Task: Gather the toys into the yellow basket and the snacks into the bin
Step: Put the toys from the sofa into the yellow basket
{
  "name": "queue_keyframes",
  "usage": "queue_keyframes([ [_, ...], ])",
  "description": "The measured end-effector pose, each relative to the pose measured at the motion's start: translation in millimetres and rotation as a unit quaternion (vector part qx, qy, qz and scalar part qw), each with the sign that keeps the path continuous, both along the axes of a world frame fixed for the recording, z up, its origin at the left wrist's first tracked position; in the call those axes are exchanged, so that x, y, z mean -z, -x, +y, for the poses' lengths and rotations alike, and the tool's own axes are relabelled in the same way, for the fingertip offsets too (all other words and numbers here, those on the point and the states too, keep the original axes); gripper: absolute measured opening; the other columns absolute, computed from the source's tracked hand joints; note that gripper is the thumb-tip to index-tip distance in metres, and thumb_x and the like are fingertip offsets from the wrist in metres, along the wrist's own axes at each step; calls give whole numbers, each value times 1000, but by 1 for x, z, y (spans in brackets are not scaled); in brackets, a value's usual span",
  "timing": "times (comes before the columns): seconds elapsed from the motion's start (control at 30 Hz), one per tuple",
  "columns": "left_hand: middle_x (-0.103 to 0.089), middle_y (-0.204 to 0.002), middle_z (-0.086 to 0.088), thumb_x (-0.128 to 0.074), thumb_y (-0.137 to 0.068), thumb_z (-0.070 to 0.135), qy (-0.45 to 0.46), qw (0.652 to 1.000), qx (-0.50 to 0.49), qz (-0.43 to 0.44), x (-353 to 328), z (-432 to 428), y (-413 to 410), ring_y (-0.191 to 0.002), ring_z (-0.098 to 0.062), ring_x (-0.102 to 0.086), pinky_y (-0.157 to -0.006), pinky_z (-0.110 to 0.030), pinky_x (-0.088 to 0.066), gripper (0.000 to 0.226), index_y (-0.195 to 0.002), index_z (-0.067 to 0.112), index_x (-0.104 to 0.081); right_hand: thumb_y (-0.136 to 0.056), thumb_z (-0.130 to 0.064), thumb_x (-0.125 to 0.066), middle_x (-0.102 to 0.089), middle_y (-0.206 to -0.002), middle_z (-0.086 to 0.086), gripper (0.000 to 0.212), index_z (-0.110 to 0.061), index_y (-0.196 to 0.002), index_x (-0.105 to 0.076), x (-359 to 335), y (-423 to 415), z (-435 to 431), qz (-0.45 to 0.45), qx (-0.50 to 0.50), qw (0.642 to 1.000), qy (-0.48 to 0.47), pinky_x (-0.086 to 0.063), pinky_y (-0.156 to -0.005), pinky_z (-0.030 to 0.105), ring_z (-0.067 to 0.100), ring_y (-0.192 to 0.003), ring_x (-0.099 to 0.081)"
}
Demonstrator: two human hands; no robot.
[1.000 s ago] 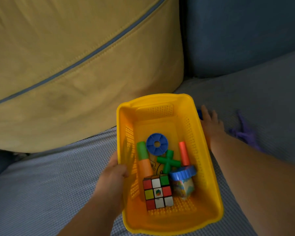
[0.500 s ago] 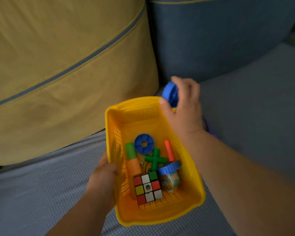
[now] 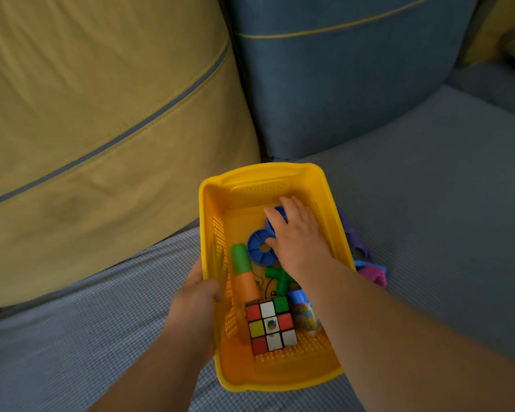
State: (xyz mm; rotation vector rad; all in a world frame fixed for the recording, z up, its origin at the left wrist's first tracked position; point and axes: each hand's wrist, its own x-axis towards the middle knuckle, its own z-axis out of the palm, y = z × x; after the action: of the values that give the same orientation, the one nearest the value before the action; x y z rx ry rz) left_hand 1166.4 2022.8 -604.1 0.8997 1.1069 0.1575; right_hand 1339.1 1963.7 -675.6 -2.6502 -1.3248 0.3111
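A person's left hand (image 3: 195, 310) grips the left long wall of a yellow basket (image 3: 268, 176), thumb hooked over the rim and fingers hidden outside, so its grip is pressed together on the plastic. The basket rests on the grey-blue checked seat of a sofa (image 3: 446, 179), its far end pointing toward the gap between a mustard-yellow back cushion (image 3: 101, 114) and a blue back cushion (image 3: 339, 78).

The right hand (image 3: 298, 236) reaches down inside the basket near its far right corner, palm down, fingers loosely spread over a blue wheel-shaped toy (image 3: 275, 215) that is mostly hidden beneath them; whether the fingers pinch it or merely lie on it cannot be told.

Just beside that hand, toward the basket's middle, lies a second blue disc (image 3: 257, 248) with a round hole and spoke-like ribs, touching the hand's thumb side. Along the left wall lies a green-and-orange cylinder (image 3: 244, 272). A green cross-shaped piece (image 3: 277, 278) shows partly under the right forearm. Near the basket's near end sits a colour-tiled puzzle cube (image 3: 271, 324), and just to its right a blue-lidded small jar (image 3: 302, 310) with speckled contents, partly covered by the forearm.

Outside the basket, against its right wall on the seat, lie a dark purple soft toy (image 3: 354, 236) and a pink-and-blue item (image 3: 372, 272), both partly hidden by the basket and arm.
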Motion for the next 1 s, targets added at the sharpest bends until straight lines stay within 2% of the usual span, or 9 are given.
queue_keyframes([
  [0.1, -63, -84, -26, -35, -76, -7, -10, 1000, 10, 12, 2, -2, 3, -77, -37, -59, -79, -64, -52, 60, -99, 36, -70, -96, -43, -48, -1, -160, 5, 65, -30, -149, -13, -3, 6, -3, 17, 1, 1000, 3, -5, -120, 45, 27, -147, 3],
  [0.17, -67, -91, -28, -35, -77, -6, -22, 999, 9, 33, 5, -4, 3, -79, -38, -62, -79, -67, -52, 59, -99, 37, -69, -95, -42, -49, -16, -157, 7, 59, -26, -146, -24, -8, 9, -8, 5, 2, 998, -58, -18, -118, 43, 27, -145, -13],
  [0.27, -70, -90, -21, -36, -77, -5, -24, 998, -1, 57, 13, -8, 6, -81, -39, -65, -77, -67, -54, 56, -101, 35, -68, -92, -29, -57, -49, -132, 8, 40, -16, -129, -49, -17, 7, -17, -25, 35, 977, -210, -44, -98, 38, 26, -119, -49],
  [0.37, -72, -96, -20, -37, -72, -2, -40, 997, 8, 70, 21, -16, 14, -92, -44, -67, -77, -70, -52, 60, -104, 40, -67, -89, -19, -57, -55, -120, 12, 33, -9, -121, -56, -18, -5, -36, -22, 130, 950, -283, -46, -89, 40, 29, -109, -54],
  [0.5, -71, -98, -22, -38, -74, -1, -45, 995, 22, 90, 25, -25, 21, -97, -48, -66, -79, -71, -51, 55, -96, 39, -68, -88, -23, -59, -56, -118, 14, 36, -10, -121, -56, 8, -31, -86, 30, 291, 928, -230, -40, -94, 39, 30, -111, -50],
  [0.6, -73, -96, -20, -37, -77, -2, -31, 994, 22, 103, 28, -30, 16, -95, -48, -67, -78, -71, -51, 57, -106, 39, -65, -88, -27, -62, -50, -124, 17, 43, -13, -127, -51, 33, -31, -124, 71, 326, 939, -85, -42, -91, 41, 34, -111, -48],
  [0.73, -71, -98, -22, -37, -76, -3, -30, 995, 15, 98, 36, -34, 15, -97, -49, -66, -77, -72, -50, 55, -104, 36, -65, -90, -35, -61, -34, -134, 15, 56, -21, -138, -36, 49, -23, -147, 143, 381, 913, 28, -42, -93, 39, 35, -117, -44],
  [0.9, -73, -95, -17, -35, -77, -5, -25, 995, 7, 96, 43, -34, 8, -90, -44, -67, -76, -70, -52, 59, -113, 32, -63, -94, -13, -52, -40, -125, 18, 36, -14, -128, -40, 58, -17, -147, 191, 388, 901, -25, -40, -68, 32, 30, -84, -51],
  [1.0, -74, -89, -14, -35, -78, -5, -22, 995, 13, 92, 41, -35, 8, -84, -40, -68, -74, -64, -55, 60, -118, 32, -60, -91, -22, -60, -45, -119, 18, 39, -10, -124, -45, 45, -20, -144, 139, 403, 894, -134, -38, -66, 29, 24, -78, -48],
])
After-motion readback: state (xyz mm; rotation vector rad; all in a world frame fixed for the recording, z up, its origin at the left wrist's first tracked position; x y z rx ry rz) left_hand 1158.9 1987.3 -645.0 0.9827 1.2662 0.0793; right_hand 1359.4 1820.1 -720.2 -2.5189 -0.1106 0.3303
